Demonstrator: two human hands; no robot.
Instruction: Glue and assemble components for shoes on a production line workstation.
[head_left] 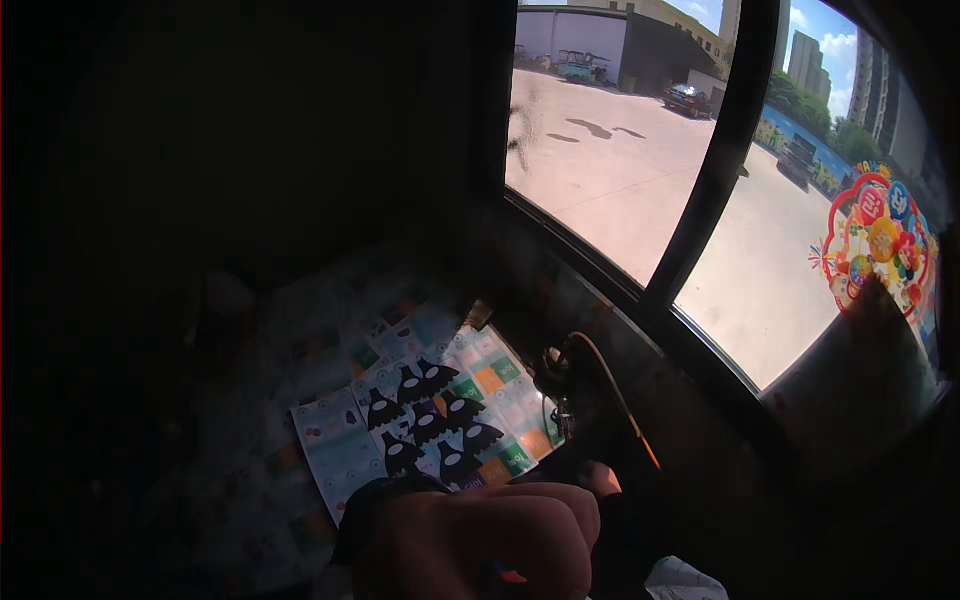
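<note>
One hand [480,540] in view, fingers curled into a fist; black cutouts [430,420] lie just beyond knuckles, up-left, on patterned sheet [340,450].

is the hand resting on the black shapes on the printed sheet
No, the hand is low in the picture, just below the black shapes on the sheet, which lie uncovered.

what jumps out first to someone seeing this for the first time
The bright window at top right, showing a sunlit yard with a dark car. A colourful round sticker sits at its right edge. Below in the gloom, a fist lies over a printed sheet of black shapes.
</note>
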